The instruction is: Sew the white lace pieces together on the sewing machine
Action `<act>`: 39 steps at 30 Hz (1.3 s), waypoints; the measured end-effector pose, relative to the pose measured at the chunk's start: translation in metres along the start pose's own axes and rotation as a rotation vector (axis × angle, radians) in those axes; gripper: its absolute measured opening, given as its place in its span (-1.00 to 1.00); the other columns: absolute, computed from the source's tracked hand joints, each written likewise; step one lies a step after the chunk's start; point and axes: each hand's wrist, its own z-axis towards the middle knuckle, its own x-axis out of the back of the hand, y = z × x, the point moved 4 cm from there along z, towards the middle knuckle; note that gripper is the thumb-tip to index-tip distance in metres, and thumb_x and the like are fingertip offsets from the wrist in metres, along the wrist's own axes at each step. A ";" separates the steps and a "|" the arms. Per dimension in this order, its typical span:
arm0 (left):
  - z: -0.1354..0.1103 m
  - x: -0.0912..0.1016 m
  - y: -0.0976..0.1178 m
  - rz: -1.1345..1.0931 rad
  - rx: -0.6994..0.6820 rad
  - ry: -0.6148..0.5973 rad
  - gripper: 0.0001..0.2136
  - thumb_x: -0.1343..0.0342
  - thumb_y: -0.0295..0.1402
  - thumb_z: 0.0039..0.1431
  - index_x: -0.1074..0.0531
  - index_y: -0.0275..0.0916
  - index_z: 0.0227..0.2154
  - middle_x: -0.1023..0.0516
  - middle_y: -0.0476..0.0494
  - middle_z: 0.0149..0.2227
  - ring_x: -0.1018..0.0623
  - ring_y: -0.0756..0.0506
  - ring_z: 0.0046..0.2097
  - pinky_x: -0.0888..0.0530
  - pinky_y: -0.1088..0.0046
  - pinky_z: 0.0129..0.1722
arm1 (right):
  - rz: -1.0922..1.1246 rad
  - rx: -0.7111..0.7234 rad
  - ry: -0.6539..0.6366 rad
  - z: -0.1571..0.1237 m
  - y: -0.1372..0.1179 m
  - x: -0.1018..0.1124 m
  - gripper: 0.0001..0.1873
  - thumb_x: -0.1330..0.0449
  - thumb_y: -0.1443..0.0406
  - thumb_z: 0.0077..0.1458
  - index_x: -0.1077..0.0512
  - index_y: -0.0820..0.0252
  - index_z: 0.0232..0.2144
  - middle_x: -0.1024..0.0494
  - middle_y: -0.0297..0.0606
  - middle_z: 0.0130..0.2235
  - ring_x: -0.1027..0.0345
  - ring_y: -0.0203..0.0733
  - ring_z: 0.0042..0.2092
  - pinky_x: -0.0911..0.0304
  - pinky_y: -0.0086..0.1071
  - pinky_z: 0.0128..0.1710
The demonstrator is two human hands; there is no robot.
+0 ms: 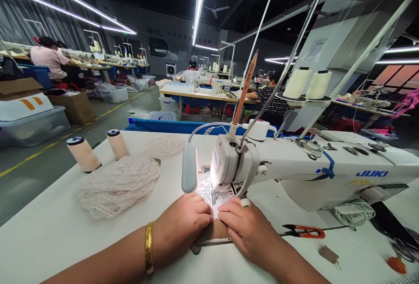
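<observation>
White lace fabric [205, 189] lies beneath the head of a JUKI sewing machine [225, 166], lit by a small grey lamp [189, 168]. My left hand [183, 218], with a gold bangle on the wrist, pinches the lace at its left edge. From the right, my right hand [245, 227] pinches the same lace with fingertips pressed together. Both hands rest close in front of the needle area, and a brown plate [214, 231] shows between them. The needle tip itself is hidden by the machine head.
A pile of beige lace trim [121, 185] lies to the left, with two thread cones [83, 155] behind it. Orange-handled thread snips [307, 231] and a small brown tag [328, 254] lie at right. Coiled white cable [353, 213] sits under the machine arm. Other people work at machines beyond.
</observation>
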 end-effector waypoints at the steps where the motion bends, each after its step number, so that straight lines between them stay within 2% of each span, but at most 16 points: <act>1: 0.000 0.000 -0.002 0.012 0.007 -0.007 -0.72 0.01 -0.58 0.39 -0.61 -0.21 -0.20 -0.69 -0.08 -0.20 -0.57 -0.13 -0.19 -0.44 0.32 -0.12 | -0.007 -0.003 0.014 0.000 0.001 -0.001 -0.65 -0.13 0.56 0.18 -0.49 0.08 -0.11 -0.62 -0.23 -0.18 -0.45 -0.05 -0.11 -0.34 -0.24 -0.10; 9: 0.004 -0.002 -0.018 0.088 0.045 -0.015 -0.74 -0.01 -0.53 0.43 -0.62 -0.21 -0.19 -0.70 -0.10 -0.16 -0.60 -0.14 -0.15 -0.49 0.32 -0.07 | -0.032 -0.119 0.071 0.002 0.012 -0.008 -0.56 -0.07 0.51 0.17 -0.55 0.10 0.00 -0.64 -0.15 0.00 -0.51 -0.02 -0.11 -0.44 -0.17 -0.11; 15: 0.005 -0.004 -0.024 0.061 0.107 0.019 -0.74 -0.01 -0.49 0.42 -0.62 -0.20 -0.20 -0.65 -0.15 -0.22 -0.61 -0.15 -0.15 -0.54 0.32 -0.03 | -0.089 -0.153 0.087 0.003 0.015 -0.010 -0.52 -0.04 0.47 0.23 -0.55 0.12 0.10 -0.64 -0.07 0.03 -0.52 0.06 -0.01 -0.52 -0.16 -0.09; 18: 0.004 -0.001 -0.024 0.048 0.131 0.005 -0.75 0.00 -0.49 0.42 -0.60 -0.21 -0.14 -0.64 -0.20 -0.15 -0.61 -0.18 -0.11 -0.56 0.25 -0.01 | -0.093 -0.153 0.102 0.003 0.015 -0.009 -0.51 -0.02 0.45 0.26 -0.53 0.15 0.14 -0.64 -0.05 0.04 -0.54 0.07 -0.03 -0.54 -0.13 -0.09; 21: 0.001 0.004 -0.026 0.074 0.227 -0.036 -0.80 -0.10 -0.47 0.37 -0.55 -0.25 -0.02 -0.61 -0.29 0.05 -0.59 -0.28 0.03 -0.57 0.16 0.02 | -0.081 -0.135 0.134 0.002 0.013 -0.008 -0.54 0.00 0.47 0.27 -0.54 0.17 0.08 -0.65 -0.05 0.03 -0.55 0.08 -0.04 -0.55 -0.11 -0.11; 24: 0.001 0.009 -0.025 0.138 0.359 -0.136 -0.68 -0.26 -0.35 0.31 -0.49 -0.30 0.08 -0.54 -0.43 0.18 -0.55 -0.40 0.15 -0.57 0.03 0.05 | -0.048 -0.082 0.173 0.002 0.007 -0.007 -0.57 0.01 0.50 0.27 -0.52 0.16 0.03 -0.67 -0.08 -0.01 -0.56 0.05 -0.06 -0.55 -0.12 -0.13; 26: 0.001 0.014 -0.018 0.202 0.405 -0.230 -0.65 -0.29 -0.29 0.31 -0.50 -0.31 0.08 -0.58 -0.44 0.12 -0.58 -0.43 0.11 -0.57 -0.01 0.02 | -0.013 -0.013 0.209 0.003 0.000 -0.006 -0.56 0.01 0.53 0.25 -0.49 0.15 0.04 -0.67 -0.09 -0.02 -0.56 0.01 -0.05 -0.55 -0.16 -0.13; 29: 0.001 0.024 -0.004 0.230 0.386 -0.357 -0.85 -0.30 -0.25 0.29 -0.58 -0.23 -0.21 -0.67 -0.26 -0.16 -0.65 -0.34 -0.13 -0.56 0.15 -0.16 | 0.026 0.123 0.224 0.007 -0.015 -0.007 -0.50 -0.04 0.51 0.24 -0.38 0.17 0.18 -0.61 -0.02 0.13 -0.50 0.04 0.13 -0.52 -0.13 0.05; 30: 0.001 0.029 -0.001 0.202 0.380 -0.377 -0.84 -0.28 -0.25 0.30 -0.55 -0.21 -0.34 -0.65 -0.18 -0.28 -0.64 -0.28 -0.24 -0.52 0.25 -0.27 | 0.044 0.170 0.211 0.009 -0.020 -0.008 -0.47 -0.05 0.49 0.23 -0.35 0.17 0.23 -0.59 0.00 0.16 -0.47 0.05 0.19 -0.48 -0.11 0.11; 32: -0.001 0.039 -0.002 0.143 0.404 -0.346 -0.75 -0.21 -0.28 0.32 -0.45 -0.19 -0.49 -0.57 -0.08 -0.45 -0.58 -0.18 -0.40 -0.39 0.35 -0.41 | 0.088 0.255 0.170 0.012 -0.028 -0.011 -0.43 -0.07 0.46 0.21 -0.32 0.14 0.25 -0.61 -0.03 0.15 -0.47 0.02 0.18 -0.46 -0.12 0.12; 33: -0.002 0.043 -0.006 0.133 0.435 -0.302 -0.76 -0.19 -0.31 0.31 -0.42 -0.19 -0.49 -0.54 -0.07 -0.46 -0.56 -0.16 -0.41 -0.36 0.36 -0.43 | 0.111 0.292 0.159 0.012 -0.031 -0.012 -0.44 -0.08 0.45 0.20 -0.32 0.12 0.23 -0.64 -0.07 0.10 -0.51 0.00 0.13 -0.46 -0.14 0.08; 36: -0.007 0.050 -0.024 0.155 0.528 -0.185 -0.92 -0.21 -0.35 0.20 -0.43 -0.19 -0.34 -0.58 -0.14 -0.28 -0.58 -0.23 -0.24 -0.45 0.30 -0.26 | 0.143 0.364 0.174 0.010 -0.032 -0.016 -0.58 -0.09 0.43 0.28 -0.36 0.09 0.15 -0.69 -0.15 -0.01 -0.57 -0.06 -0.03 -0.45 -0.15 0.02; 39: -0.009 0.042 -0.038 0.132 0.597 -0.183 -0.80 -0.26 -0.32 0.16 -0.44 -0.22 -0.18 -0.58 -0.23 -0.12 -0.56 -0.30 -0.08 -0.49 0.19 -0.07 | 0.151 0.411 0.158 0.004 -0.031 -0.020 -0.75 -0.06 0.37 0.46 -0.38 0.09 0.11 -0.72 -0.21 -0.04 -0.57 -0.12 -0.04 -0.42 -0.20 0.02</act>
